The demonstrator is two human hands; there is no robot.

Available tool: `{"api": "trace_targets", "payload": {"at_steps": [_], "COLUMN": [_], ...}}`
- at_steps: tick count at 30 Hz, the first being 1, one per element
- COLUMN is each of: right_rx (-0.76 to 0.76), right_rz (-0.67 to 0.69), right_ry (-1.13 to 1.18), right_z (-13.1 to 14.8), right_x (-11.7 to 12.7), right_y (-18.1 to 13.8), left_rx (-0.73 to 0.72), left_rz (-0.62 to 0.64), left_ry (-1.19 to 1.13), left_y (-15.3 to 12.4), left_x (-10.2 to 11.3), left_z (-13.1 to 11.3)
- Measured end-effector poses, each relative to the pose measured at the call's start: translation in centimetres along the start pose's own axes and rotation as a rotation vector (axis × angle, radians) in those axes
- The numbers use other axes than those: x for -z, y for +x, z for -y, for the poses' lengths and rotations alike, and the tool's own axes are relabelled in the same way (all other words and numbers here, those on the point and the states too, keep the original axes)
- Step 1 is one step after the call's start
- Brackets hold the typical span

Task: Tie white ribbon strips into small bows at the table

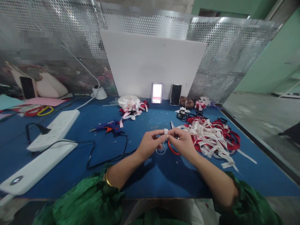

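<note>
Both hands meet over the middle of the blue table. My left hand (151,143) and my right hand (181,141) pinch a small piece of white ribbon (166,131) between thumbs and forefingers. A pale loop (161,152) hangs below my left fingers; I cannot tell whether it joins the ribbon. Under my right hand lie scissors with a red handle (172,149), mostly covered, one blade tip showing above the fingers. Close by on the right is a heap of white and red ribbon strips (211,137).
A blue glue gun (109,126) rests at left, its black cord crossing towards my left forearm. White power strips (56,128) lie further left. Behind stand a dish with ribbon bows (131,106), a lit phone (157,93), a dark phone (175,94) and a white board (152,62).
</note>
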State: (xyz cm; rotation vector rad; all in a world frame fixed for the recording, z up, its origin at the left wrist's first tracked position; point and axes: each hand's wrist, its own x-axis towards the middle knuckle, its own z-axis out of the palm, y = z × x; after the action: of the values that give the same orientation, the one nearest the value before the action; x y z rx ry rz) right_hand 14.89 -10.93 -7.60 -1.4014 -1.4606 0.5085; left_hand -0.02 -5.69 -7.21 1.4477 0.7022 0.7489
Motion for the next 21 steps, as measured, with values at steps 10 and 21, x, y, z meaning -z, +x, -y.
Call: {"api": "trace_targets", "payload": {"at_steps": [10, 21], "right_rx": [0.268, 0.526], "right_rz": [-0.074, -0.11], "right_ry": [-0.389, -0.628], "right_z": [0.39, 0.1], "right_x": [-0.13, 0.41], "right_y": [-0.67, -0.48], "left_rx": [0.006, 0.037], "left_rz": [-0.123, -0.077], "left_ry": [0.085, -0.057], "left_y": [-0.01, 0.13], "left_x": [-0.08, 0.03], "left_z": [-0.19, -0.1]}}
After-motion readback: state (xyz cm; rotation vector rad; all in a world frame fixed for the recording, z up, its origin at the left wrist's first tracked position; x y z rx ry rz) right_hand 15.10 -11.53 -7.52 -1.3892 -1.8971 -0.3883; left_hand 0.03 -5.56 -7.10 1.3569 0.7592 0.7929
